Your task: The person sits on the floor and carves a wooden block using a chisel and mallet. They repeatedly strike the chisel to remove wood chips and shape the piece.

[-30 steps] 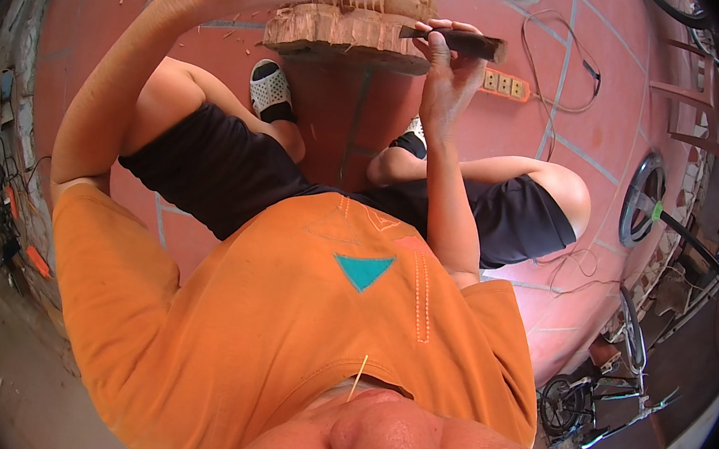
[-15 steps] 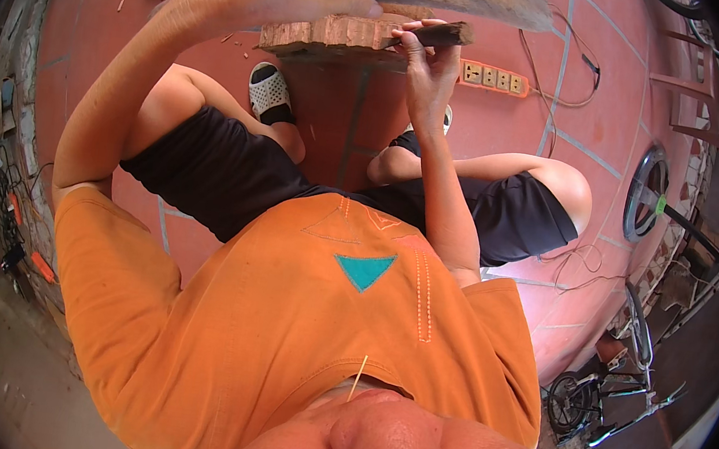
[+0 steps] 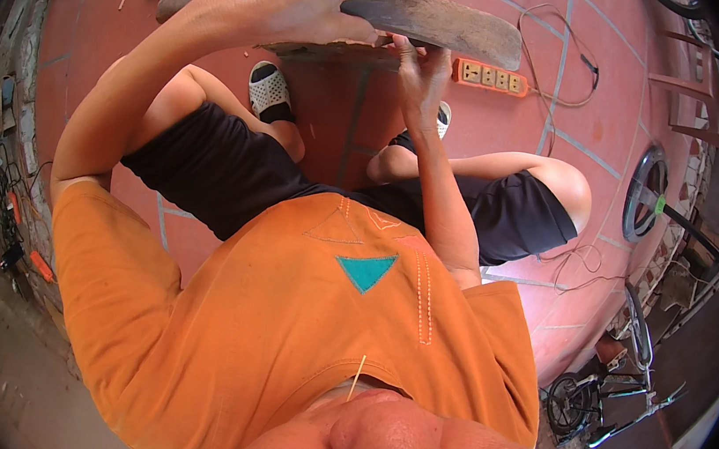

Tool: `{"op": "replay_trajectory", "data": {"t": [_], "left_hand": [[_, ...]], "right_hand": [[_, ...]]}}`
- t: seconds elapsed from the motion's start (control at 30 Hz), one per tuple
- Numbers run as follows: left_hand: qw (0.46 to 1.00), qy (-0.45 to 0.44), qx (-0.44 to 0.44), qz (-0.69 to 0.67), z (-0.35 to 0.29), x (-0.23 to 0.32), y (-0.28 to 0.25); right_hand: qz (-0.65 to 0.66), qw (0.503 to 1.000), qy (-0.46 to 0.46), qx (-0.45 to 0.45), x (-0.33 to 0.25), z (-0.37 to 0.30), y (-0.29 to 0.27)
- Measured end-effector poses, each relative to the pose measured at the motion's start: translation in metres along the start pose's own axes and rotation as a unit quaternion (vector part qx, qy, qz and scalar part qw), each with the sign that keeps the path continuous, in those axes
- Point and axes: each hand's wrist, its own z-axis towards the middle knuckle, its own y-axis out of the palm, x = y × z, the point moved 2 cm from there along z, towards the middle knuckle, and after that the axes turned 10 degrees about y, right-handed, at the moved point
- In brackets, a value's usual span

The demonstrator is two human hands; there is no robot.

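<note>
My left hand (image 3: 305,1) is wrapped round a long, flat, weathered grey-brown piece (image 3: 453,27), blade-like with a blunt right end. Its fingers lie along the far edge and its thumb is at the near edge; whether the piece is wood or metal I cannot tell. My right hand (image 3: 425,77) is closed close under the near edge of that piece. What its fingertips pinch is hidden behind the piece. Below the flat piece, a thick wooden slab (image 3: 335,51) shows only as a narrow strip, the rest being covered.
An orange power strip (image 3: 490,77) lies on the red tiles just right of my right hand, its cable (image 3: 593,83) looping beyond. My sandalled foot (image 3: 270,90) is near the slab. A pink chair (image 3: 702,95), a wheel (image 3: 647,195) and a bicycle (image 3: 597,398) are at the right.
The flat piece has come nearer and tilted over the wooden slab, with my left hand now gripping it. The dark wooden piece that my right hand held is now out of sight.
</note>
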Motion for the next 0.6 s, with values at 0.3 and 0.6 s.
{"op": "replay_trajectory", "data": {"t": [0.3, 0.6], "left_hand": [[0.994, 0.042, 0.086, -0.046, 0.003, 0.019, -0.010], [0.994, -0.103, -0.020, 0.019, 0.000, -0.001, -0.009]], "right_hand": [[-0.047, 0.998, -0.036, 0.004, -0.016, -0.002, 0.003], [0.231, 0.950, 0.212, 0.003, 0.000, 0.011, -0.013]]}}
